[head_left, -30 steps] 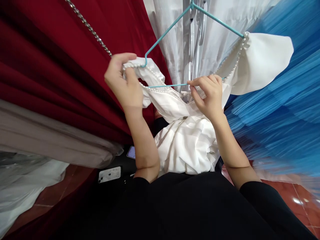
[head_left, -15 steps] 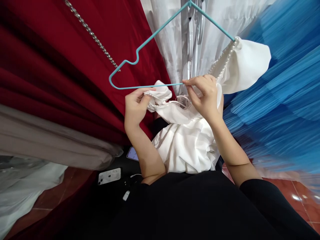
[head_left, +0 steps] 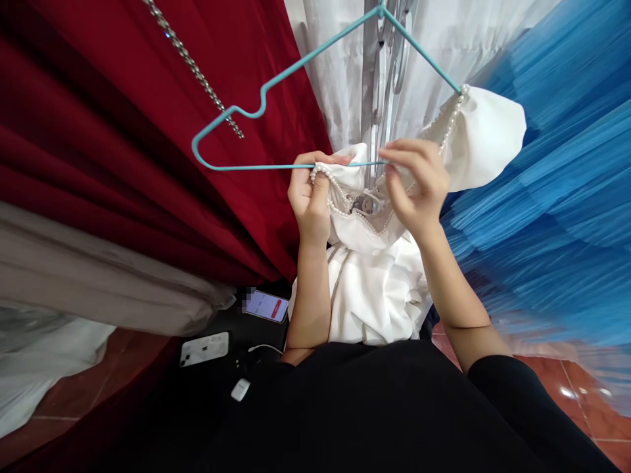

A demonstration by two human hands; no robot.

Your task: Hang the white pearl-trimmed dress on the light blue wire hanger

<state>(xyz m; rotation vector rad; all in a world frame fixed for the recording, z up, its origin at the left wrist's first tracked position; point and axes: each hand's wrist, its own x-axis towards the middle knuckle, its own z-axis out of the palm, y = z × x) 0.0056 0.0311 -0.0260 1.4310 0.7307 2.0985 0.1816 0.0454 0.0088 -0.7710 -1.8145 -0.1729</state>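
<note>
A white garment (head_left: pixel 374 289) with pearl-beaded edging lies over my lap, its right shoulder part hanging from the right end of a light-blue hanger (head_left: pixel 256 167). My left hand (head_left: pixel 313 190) pinches the beaded edge of the garment's left part, right at the hanger's bottom bar, with some white cloth behind the bar. Just to the right, my right hand (head_left: pixel 417 180) has its fingertips on the same bar, thumb below and fingers above. The hanger's left end is bare.
Red cloth (head_left: pixel 236 217) hangs at left with a beaded strand (head_left: pixel 197 72) before it; blue tulle (head_left: pixel 552 217) hangs at right. White cloth and hangers are behind. Lower left, a lit phone (head_left: pixel 266 306), a white phone (head_left: pixel 204 349) and a small white case (head_left: pixel 240 389) lie on a black surface.
My left hand has moved right along the hanger's bar with the beaded edge, close to my right hand. The hanger's left end has shifted left, and my right hand slightly right.
</note>
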